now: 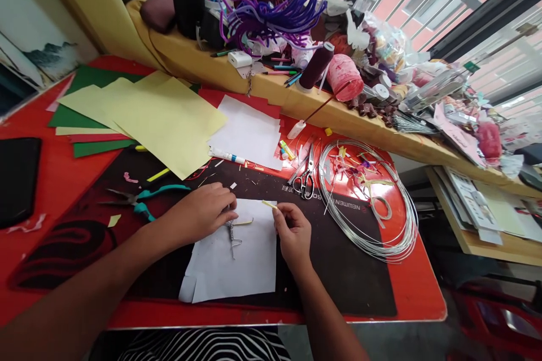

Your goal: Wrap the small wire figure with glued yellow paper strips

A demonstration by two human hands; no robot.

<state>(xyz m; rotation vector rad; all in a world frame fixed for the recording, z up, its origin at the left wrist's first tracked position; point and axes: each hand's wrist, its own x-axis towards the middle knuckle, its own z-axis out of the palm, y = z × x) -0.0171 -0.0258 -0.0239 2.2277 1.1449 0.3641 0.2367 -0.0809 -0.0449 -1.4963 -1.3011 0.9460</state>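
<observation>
A small figure of twisted wire [232, 234] is over a white sheet of paper [237, 276]; one thin limb is pale yellow, and bent wire ends point downward. My left hand [209, 208] is closed at its upper end, which the fingers hide. To the right, my right hand [294, 231] pinches a short, narrow yellow strip [268, 204] between thumb and forefinger. The strip is apart from the figure. Left of my left hand lie teal-handled pliers [146, 197], their jaws apart.
A large coil of silver wire [406, 237] lies at the right, with scissors [305, 180] beside it. Yellow paper sheets [169, 118] and a glue pen [228, 155] lie behind my hands. The back ledge [190, 62] carries yarn, purple pipe cleaners [275, 11] and craft clutter.
</observation>
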